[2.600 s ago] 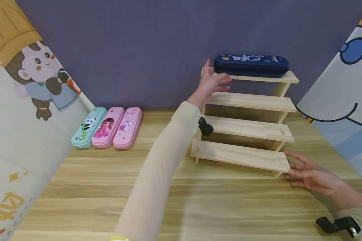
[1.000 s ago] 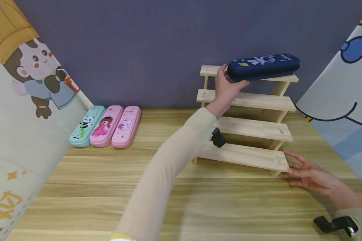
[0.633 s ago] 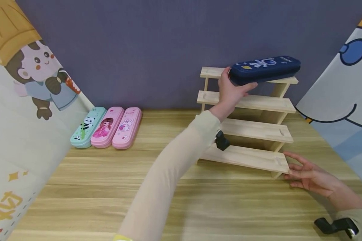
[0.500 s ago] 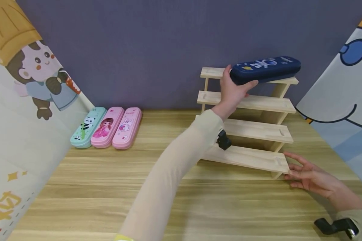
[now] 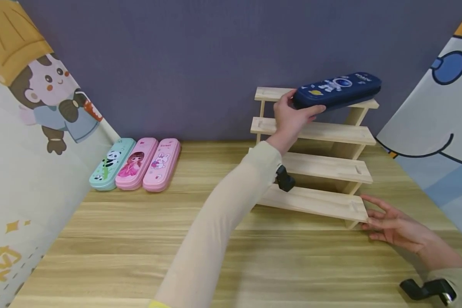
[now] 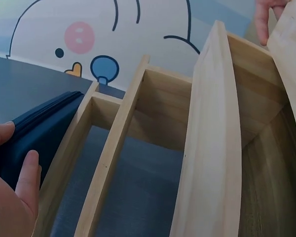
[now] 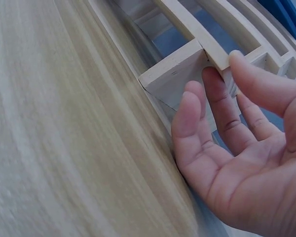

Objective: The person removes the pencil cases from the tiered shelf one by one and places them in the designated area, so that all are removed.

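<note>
My left hand (image 5: 290, 115) grips the left end of a navy pencil case (image 5: 339, 90) with an astronaut print, thumb on the near side. The case lies slanted over the right part of the top board of a four-step wooden shelf (image 5: 327, 166), its near left end jutting forward. In the left wrist view, the zipped side of the pencil case (image 6: 44, 126) shows beside the top board. My right hand (image 5: 398, 226) holds the right end of the lowest board; in the right wrist view, the thumb and a finger of the right hand (image 7: 246, 143) pinch its corner.
On the left of the wood-grain table (image 5: 138, 248) three pencil cases lie side by side: a mint panda case (image 5: 111, 164), a pink doll case (image 5: 136, 164) and a pink rabbit case (image 5: 161, 164). A dark blue backdrop (image 5: 185, 68) stands behind, with printed panels at both sides.
Since the oldest frame, my left hand has taken hold of the navy case, which has shifted right and turned aslant. Its left end has swung slightly nearer. The right hand stays put.
</note>
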Motion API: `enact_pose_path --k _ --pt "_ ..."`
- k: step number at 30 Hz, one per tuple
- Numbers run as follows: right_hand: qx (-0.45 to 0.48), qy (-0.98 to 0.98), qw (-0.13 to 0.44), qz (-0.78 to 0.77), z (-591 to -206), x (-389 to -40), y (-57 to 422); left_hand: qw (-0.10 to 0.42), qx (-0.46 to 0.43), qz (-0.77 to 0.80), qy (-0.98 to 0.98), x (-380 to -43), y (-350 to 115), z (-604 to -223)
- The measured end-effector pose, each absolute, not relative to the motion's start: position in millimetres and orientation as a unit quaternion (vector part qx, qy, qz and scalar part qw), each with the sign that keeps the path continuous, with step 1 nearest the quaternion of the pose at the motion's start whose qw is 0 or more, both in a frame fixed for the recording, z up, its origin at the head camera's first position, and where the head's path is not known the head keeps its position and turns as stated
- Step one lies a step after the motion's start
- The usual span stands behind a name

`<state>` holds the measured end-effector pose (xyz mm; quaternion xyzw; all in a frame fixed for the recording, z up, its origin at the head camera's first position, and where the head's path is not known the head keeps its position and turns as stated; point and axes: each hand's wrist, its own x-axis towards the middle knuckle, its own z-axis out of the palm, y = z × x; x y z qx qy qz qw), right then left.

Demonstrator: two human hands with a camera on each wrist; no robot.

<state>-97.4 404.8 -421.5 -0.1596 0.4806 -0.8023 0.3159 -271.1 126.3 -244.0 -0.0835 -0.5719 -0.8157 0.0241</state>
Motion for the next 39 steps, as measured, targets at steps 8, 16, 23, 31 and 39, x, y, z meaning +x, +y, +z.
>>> enact_pose_path --k 8,16,23,31,39 --pt "-0.173 0.467 0.32 -0.806 -421.8 -99.4 405.5 0.02 -0.066 -0.804 -0.59 -268.9 121.2 -243.4" --pt "-0.181 0.454 0.329 -0.808 -423.3 -101.1 403.4 0.045 -0.069 -0.769 -0.634 -260.1 110.2 -249.6" --pt "-0.178 0.457 0.327 -0.808 -425.8 -99.5 403.9 0.042 -0.089 -0.776 -0.623 -252.6 93.5 -254.0" --pt "-0.189 0.444 0.335 -0.81 -427.2 -99.5 404.3 0.055 -0.094 -0.762 -0.639 -244.3 65.6 -260.9" --pt "-0.195 0.433 0.344 -0.81 -425.9 -102.3 405.0 0.055 -0.093 -0.774 -0.623 -237.5 43.4 -265.2"
